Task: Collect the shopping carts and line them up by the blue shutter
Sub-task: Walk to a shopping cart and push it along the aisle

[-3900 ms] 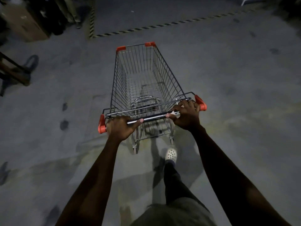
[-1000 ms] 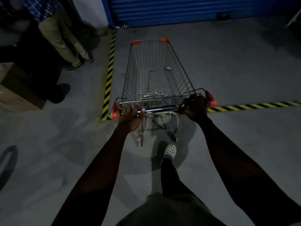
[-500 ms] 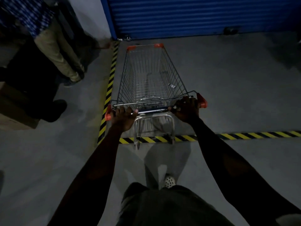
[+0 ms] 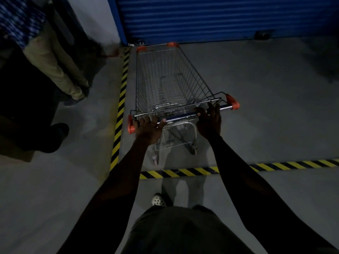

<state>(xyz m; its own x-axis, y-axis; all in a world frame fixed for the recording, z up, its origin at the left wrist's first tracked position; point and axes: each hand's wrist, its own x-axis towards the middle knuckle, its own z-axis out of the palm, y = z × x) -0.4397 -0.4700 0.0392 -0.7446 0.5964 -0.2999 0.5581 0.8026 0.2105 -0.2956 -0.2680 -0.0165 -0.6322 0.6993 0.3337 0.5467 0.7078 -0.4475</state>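
An empty wire shopping cart (image 4: 170, 85) with orange corner caps stands inside the yellow-black taped bay, its front close to the blue shutter (image 4: 211, 17). The cart sits at the bay's left side, along the left tape line. My left hand (image 4: 149, 128) grips the left part of the cart handle (image 4: 180, 116), with the thumb stretched along the bar. My right hand (image 4: 209, 120) rests on the right part of the handle with its fingers stretched out straight over the bar.
Yellow-black floor tape (image 4: 122, 99) marks the bay's left edge and its near edge (image 4: 286, 165). Two people stand at the left, one in tan trousers (image 4: 55, 63) and one in dark clothes (image 4: 34, 110). My foot in a white clog (image 4: 158, 200) is behind the near tape.
The cart has rolled forward over the near tape line into the bay and up to the shutter. My right hand's fingers have uncurled from the handle.
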